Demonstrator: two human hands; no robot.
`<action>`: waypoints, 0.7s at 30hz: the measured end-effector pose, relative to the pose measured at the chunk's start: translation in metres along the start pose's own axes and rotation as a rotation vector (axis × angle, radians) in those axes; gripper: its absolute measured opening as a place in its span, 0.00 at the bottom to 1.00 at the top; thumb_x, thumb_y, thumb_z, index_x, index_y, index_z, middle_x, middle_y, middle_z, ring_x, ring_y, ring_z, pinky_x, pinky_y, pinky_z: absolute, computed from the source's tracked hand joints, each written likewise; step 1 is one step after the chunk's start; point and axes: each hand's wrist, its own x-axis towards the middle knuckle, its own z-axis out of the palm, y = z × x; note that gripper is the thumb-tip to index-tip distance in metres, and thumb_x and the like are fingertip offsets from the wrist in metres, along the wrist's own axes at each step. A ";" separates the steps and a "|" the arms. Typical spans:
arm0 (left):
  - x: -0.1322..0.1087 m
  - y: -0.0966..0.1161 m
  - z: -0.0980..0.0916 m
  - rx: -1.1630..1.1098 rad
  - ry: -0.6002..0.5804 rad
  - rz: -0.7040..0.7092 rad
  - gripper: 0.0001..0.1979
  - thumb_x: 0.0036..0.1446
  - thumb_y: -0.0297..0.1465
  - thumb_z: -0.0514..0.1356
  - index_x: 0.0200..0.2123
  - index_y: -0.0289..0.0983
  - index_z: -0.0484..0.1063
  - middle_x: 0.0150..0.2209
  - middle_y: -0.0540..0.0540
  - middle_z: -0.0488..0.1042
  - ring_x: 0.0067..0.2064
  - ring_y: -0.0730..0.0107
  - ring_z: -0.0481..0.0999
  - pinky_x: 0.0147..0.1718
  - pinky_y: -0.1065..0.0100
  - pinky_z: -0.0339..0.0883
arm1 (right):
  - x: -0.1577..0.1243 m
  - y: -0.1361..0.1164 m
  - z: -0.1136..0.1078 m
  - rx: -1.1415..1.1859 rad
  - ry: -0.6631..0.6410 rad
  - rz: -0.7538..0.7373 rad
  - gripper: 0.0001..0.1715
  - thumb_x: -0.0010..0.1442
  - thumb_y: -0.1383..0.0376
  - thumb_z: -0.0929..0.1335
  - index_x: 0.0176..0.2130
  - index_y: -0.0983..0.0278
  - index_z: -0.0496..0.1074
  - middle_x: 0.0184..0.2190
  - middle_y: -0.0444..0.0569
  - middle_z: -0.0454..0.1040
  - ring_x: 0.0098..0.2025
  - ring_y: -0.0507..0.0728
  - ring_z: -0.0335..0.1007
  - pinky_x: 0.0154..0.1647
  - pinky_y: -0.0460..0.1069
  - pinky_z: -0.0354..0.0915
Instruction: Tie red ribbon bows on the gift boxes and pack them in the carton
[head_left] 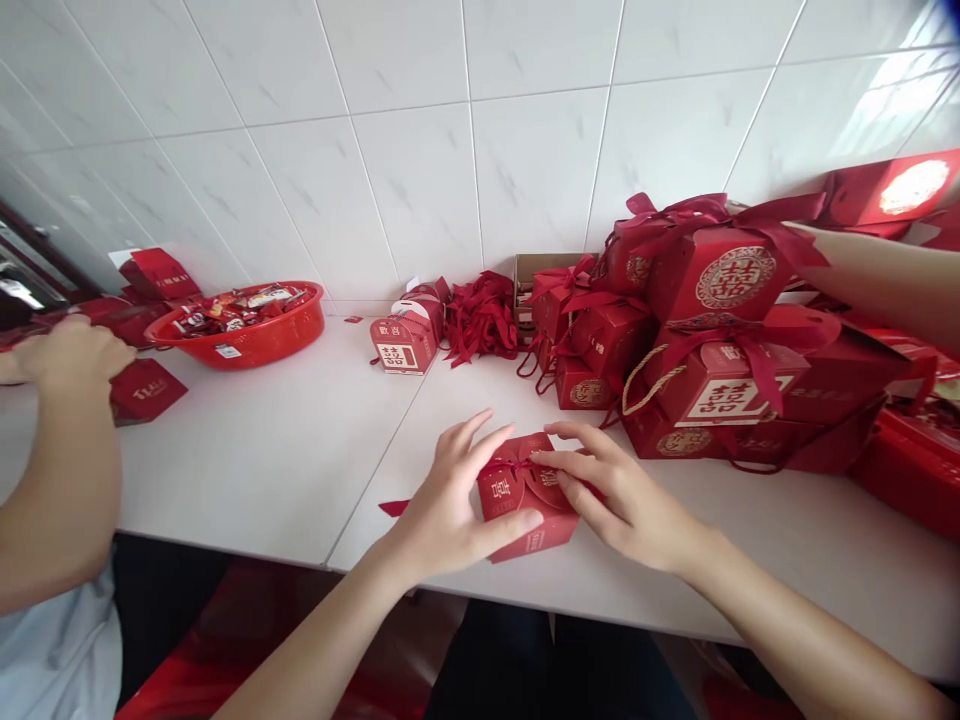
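A small red gift box (529, 500) with gold lettering stands at the table's near edge, a thin dark red ribbon (510, 464) crossing its top flaps. My left hand (457, 500) is around its left side, thumb on the near face and fingers curved by the far top edge. My right hand (622, 490) rests over the right side of the top, its fingertips closed at the ribbon by the flaps. Part of the ribbon is hidden under those fingers. A ribbon tail (394, 508) lies on the table left of my left wrist.
Another red box (409, 335) and a heap of red ribbons (486, 315) lie near the tiled wall. Finished-looking boxes with bows (720, 290) are stacked right. A red basin (247, 335) holds wrapped sweets. Other people's arms reach in: a hand (75, 355) left, a forearm (877, 265) right.
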 end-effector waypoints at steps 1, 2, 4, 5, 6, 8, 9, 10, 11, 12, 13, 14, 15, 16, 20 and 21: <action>0.003 0.002 0.002 0.001 -0.018 0.004 0.33 0.52 0.44 0.64 0.59 0.43 0.60 0.66 0.37 0.52 0.68 0.45 0.48 0.62 0.46 0.54 | 0.002 -0.001 0.002 -0.004 0.001 0.003 0.22 0.65 0.69 0.61 0.56 0.59 0.69 0.56 0.58 0.64 0.59 0.63 0.64 0.56 0.61 0.67; 0.005 0.002 0.004 -0.006 -0.026 0.008 0.30 0.52 0.43 0.64 0.56 0.42 0.62 0.64 0.36 0.55 0.67 0.45 0.51 0.61 0.46 0.55 | 0.003 -0.001 0.004 -0.004 0.008 0.011 0.21 0.65 0.68 0.61 0.55 0.60 0.70 0.55 0.59 0.65 0.57 0.63 0.65 0.56 0.61 0.67; 0.008 0.002 0.007 -0.041 -0.026 0.013 0.24 0.53 0.40 0.63 0.51 0.41 0.62 0.58 0.37 0.62 0.62 0.48 0.60 0.58 0.49 0.61 | 0.004 -0.001 0.006 0.007 0.016 0.031 0.19 0.64 0.67 0.63 0.53 0.60 0.71 0.54 0.58 0.66 0.55 0.63 0.67 0.55 0.60 0.68; 0.008 0.001 0.008 -0.061 -0.031 0.011 0.21 0.54 0.39 0.63 0.49 0.41 0.62 0.55 0.38 0.64 0.58 0.51 0.65 0.56 0.51 0.63 | 0.004 -0.002 0.007 0.018 0.020 0.038 0.18 0.64 0.66 0.63 0.53 0.60 0.71 0.53 0.58 0.66 0.55 0.62 0.67 0.55 0.60 0.68; 0.009 0.001 0.008 -0.079 -0.037 0.005 0.20 0.55 0.38 0.62 0.48 0.41 0.61 0.52 0.39 0.66 0.55 0.53 0.68 0.53 0.52 0.66 | 0.005 -0.002 0.007 0.032 0.021 0.043 0.17 0.64 0.66 0.63 0.52 0.59 0.71 0.53 0.57 0.66 0.54 0.62 0.68 0.55 0.59 0.68; 0.009 0.002 0.009 -0.105 -0.053 -0.014 0.18 0.56 0.37 0.61 0.47 0.40 0.60 0.48 0.41 0.67 0.52 0.55 0.70 0.50 0.54 0.67 | 0.005 -0.003 0.009 0.065 0.026 0.052 0.17 0.64 0.67 0.64 0.51 0.59 0.72 0.52 0.56 0.67 0.53 0.61 0.68 0.54 0.58 0.68; 0.009 0.002 0.009 -0.112 -0.055 -0.020 0.17 0.56 0.36 0.61 0.46 0.40 0.60 0.47 0.41 0.67 0.51 0.55 0.70 0.50 0.54 0.67 | 0.006 -0.003 0.009 0.079 0.030 0.058 0.17 0.64 0.67 0.64 0.51 0.59 0.72 0.52 0.56 0.67 0.53 0.60 0.69 0.54 0.57 0.69; 0.009 0.002 0.009 -0.117 -0.055 -0.023 0.17 0.56 0.36 0.60 0.46 0.40 0.59 0.47 0.41 0.67 0.51 0.55 0.70 0.49 0.54 0.67 | 0.006 -0.003 0.010 0.090 0.036 0.066 0.16 0.63 0.67 0.64 0.51 0.59 0.72 0.52 0.56 0.67 0.53 0.60 0.69 0.54 0.57 0.69; 0.009 0.003 0.009 -0.123 -0.054 -0.021 0.16 0.57 0.36 0.60 0.46 0.40 0.59 0.47 0.41 0.67 0.51 0.55 0.70 0.49 0.54 0.67 | 0.007 -0.003 0.010 0.098 0.040 0.074 0.16 0.63 0.67 0.65 0.50 0.59 0.72 0.51 0.56 0.68 0.53 0.60 0.69 0.54 0.57 0.69; 0.009 0.003 0.009 -0.129 -0.052 -0.019 0.15 0.57 0.35 0.59 0.46 0.40 0.60 0.47 0.41 0.67 0.51 0.55 0.70 0.49 0.54 0.67 | 0.007 -0.002 0.011 0.104 0.043 0.081 0.16 0.63 0.67 0.65 0.50 0.59 0.73 0.51 0.55 0.68 0.54 0.60 0.69 0.54 0.56 0.69; 0.009 0.003 0.009 -0.134 -0.052 -0.017 0.15 0.58 0.35 0.59 0.46 0.41 0.60 0.47 0.41 0.67 0.51 0.55 0.70 0.49 0.54 0.67 | 0.007 -0.002 0.011 0.108 0.045 0.085 0.16 0.62 0.67 0.65 0.49 0.59 0.73 0.51 0.55 0.68 0.54 0.60 0.68 0.54 0.56 0.69; 0.008 0.002 0.010 -0.140 -0.052 -0.023 0.14 0.58 0.35 0.58 0.46 0.41 0.60 0.48 0.41 0.67 0.51 0.55 0.69 0.49 0.54 0.67 | 0.007 -0.002 0.011 0.111 0.045 0.089 0.15 0.62 0.66 0.66 0.49 0.59 0.73 0.51 0.55 0.68 0.54 0.61 0.68 0.54 0.56 0.69; 0.008 0.002 0.010 -0.150 -0.051 -0.037 0.16 0.58 0.35 0.58 0.48 0.41 0.59 0.49 0.40 0.66 0.52 0.54 0.69 0.50 0.53 0.67 | 0.007 -0.002 0.011 0.113 0.045 0.094 0.15 0.62 0.66 0.66 0.49 0.59 0.73 0.51 0.55 0.68 0.54 0.61 0.69 0.54 0.56 0.69; 0.007 0.001 0.011 -0.164 -0.050 -0.054 0.19 0.58 0.36 0.59 0.50 0.41 0.58 0.52 0.39 0.65 0.54 0.53 0.68 0.51 0.52 0.66 | 0.007 -0.002 0.012 0.115 0.044 0.100 0.15 0.62 0.66 0.66 0.49 0.59 0.73 0.51 0.55 0.68 0.53 0.61 0.69 0.54 0.57 0.69; 0.003 -0.007 0.012 -0.298 -0.061 -0.120 0.30 0.60 0.41 0.57 0.61 0.45 0.48 0.64 0.38 0.54 0.64 0.52 0.59 0.60 0.52 0.58 | 0.005 0.000 0.013 0.156 0.054 0.147 0.14 0.62 0.65 0.66 0.47 0.59 0.73 0.52 0.55 0.67 0.55 0.61 0.67 0.53 0.55 0.69; 0.002 -0.010 0.012 -0.350 -0.063 -0.136 0.28 0.62 0.41 0.55 0.61 0.47 0.47 0.66 0.39 0.52 0.65 0.54 0.58 0.60 0.52 0.57 | 0.004 0.001 0.014 0.183 0.061 0.174 0.14 0.62 0.64 0.66 0.48 0.59 0.72 0.52 0.55 0.66 0.55 0.60 0.67 0.51 0.54 0.69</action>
